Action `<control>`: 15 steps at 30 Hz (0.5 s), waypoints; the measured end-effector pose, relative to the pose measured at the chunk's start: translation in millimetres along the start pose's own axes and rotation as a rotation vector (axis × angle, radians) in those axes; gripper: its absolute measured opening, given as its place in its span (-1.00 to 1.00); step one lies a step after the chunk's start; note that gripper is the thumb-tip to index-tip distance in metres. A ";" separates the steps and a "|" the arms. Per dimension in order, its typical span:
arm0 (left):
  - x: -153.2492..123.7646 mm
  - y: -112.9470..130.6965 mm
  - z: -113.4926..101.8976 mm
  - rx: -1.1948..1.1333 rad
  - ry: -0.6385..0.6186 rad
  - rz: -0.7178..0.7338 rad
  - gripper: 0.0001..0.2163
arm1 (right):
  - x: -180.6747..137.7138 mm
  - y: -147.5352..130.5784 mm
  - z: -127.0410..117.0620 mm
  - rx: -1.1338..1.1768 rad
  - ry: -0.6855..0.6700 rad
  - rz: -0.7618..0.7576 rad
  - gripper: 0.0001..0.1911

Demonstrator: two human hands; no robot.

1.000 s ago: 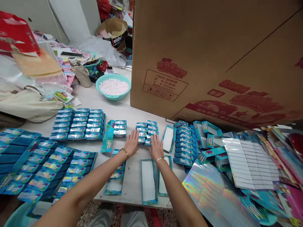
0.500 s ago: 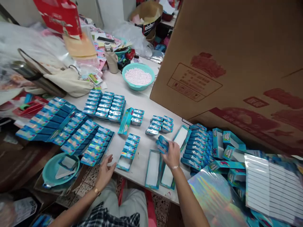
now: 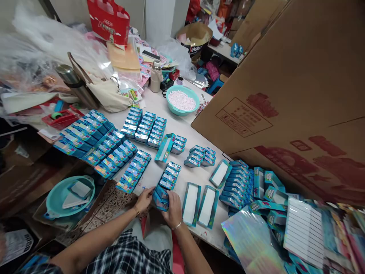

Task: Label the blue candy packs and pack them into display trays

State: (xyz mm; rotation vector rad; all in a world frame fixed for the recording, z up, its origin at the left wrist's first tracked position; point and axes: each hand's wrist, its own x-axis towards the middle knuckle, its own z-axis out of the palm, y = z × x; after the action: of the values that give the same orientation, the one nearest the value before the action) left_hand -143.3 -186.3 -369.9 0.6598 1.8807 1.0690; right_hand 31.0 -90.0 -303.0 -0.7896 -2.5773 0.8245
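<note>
My right hand (image 3: 173, 208) is closed around small blue boxes (image 3: 160, 198) at the near end of a shallow blue display tray. Farther up that tray stands a row of small blue boxes (image 3: 170, 176). My left hand (image 3: 144, 199) is at the tray's near left side, fingers bent and pressed against its edge; its fingertips are partly hidden. To the right lie two blue trays with white insides, one tray (image 3: 191, 204) beside my right hand and another tray (image 3: 208, 206) past it. A third white-bottomed tray (image 3: 220, 173) lies farther back.
Filled trays (image 3: 134, 171) stand at left, with more box rows (image 3: 146, 127) behind. A turquoise bowl (image 3: 182, 110) holds small pale pieces. A large cardboard box (image 3: 256, 125) walls off the right, above stacked blue boxes (image 3: 235, 184). A turquoise basin (image 3: 54, 209) sits below the table's left edge.
My right hand has carried small blue boxes leftward to the near end of the part-filled tray. My left hand has moved right to the tray and its fingers have closed. The view has shifted.
</note>
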 end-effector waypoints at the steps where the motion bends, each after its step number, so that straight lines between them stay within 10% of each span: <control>1: -0.2 -1.5 -0.5 0.001 -0.015 0.003 -0.48 | 1.7 1.9 1.0 -0.031 -0.014 0.015 -0.17; 15: -25.2 8.8 8.9 0.189 -0.113 0.100 -0.36 | 20.5 -36.5 26.7 -0.342 -0.070 0.253 -0.13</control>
State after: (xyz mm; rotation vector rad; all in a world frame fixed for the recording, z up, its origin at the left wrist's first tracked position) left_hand -122.7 -197.4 -354.2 0.9127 1.8807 0.9025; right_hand -12.2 -114.3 -298.9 -1.2250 -2.7575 0.4858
